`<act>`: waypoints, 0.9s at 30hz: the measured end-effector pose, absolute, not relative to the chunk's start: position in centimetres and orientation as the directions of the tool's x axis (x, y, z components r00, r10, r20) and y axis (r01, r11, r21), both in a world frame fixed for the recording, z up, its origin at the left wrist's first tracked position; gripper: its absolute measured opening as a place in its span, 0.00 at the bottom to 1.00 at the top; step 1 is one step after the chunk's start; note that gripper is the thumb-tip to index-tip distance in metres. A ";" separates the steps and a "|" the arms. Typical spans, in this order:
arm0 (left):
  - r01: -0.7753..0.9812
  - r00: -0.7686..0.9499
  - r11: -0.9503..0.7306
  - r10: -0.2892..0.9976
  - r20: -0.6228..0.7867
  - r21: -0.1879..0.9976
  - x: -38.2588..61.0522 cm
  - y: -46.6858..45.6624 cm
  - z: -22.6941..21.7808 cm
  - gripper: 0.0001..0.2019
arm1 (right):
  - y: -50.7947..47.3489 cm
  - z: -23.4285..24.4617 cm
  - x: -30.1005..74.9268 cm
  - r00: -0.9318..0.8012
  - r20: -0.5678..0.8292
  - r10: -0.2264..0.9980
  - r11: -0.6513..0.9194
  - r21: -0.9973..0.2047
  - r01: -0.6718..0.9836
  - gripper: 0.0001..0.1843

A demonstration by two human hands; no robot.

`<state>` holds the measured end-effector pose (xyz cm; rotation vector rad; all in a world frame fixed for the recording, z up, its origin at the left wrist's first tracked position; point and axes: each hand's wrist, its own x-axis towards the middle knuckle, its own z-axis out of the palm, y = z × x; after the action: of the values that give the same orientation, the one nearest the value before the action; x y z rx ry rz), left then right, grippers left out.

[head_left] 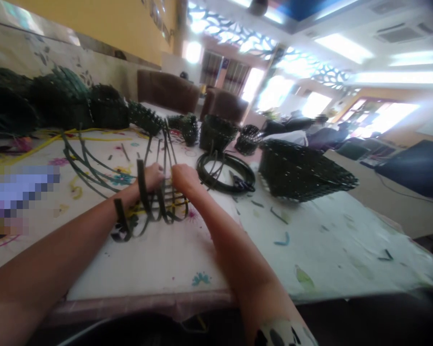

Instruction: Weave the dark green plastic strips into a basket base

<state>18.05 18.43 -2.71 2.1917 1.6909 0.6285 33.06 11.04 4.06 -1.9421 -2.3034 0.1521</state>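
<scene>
A half-woven basket [155,211] of dark green plastic strips, with thin yellow strips through its base, lies on the flowered tablecloth before me. Its green strip ends curl upward on the near side and stand up on the far side. My left hand [153,178] reaches in at its far side, closed in a pinch on a green strip. Close beside it, my right hand [183,179] is also closed on a strip, knuckles up. The fingertips of both hands are partly hidden and blurred. Long loose strip ends [90,166] fan out to the left.
A coil of green strip [225,185] lies right of my hands, and a large woven basket [299,170] stands beyond it. Several smaller baskets [216,132] line the back, with dark woven bundles [57,103] at left. Strip scraps [279,216] are scattered over the tablecloth [332,259].
</scene>
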 end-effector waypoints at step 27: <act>0.766 0.367 -0.423 0.906 0.211 0.484 18.1 17.5 -3.1 0.06 | 10.6 -1.2 32.7 -0.153 0.125 0.980 0.175 -0.192 0.966 0.21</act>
<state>18.11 17.53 -3.09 2.3289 1.4753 0.6515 32.66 10.60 -1.21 -1.8846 -2.2291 0.0971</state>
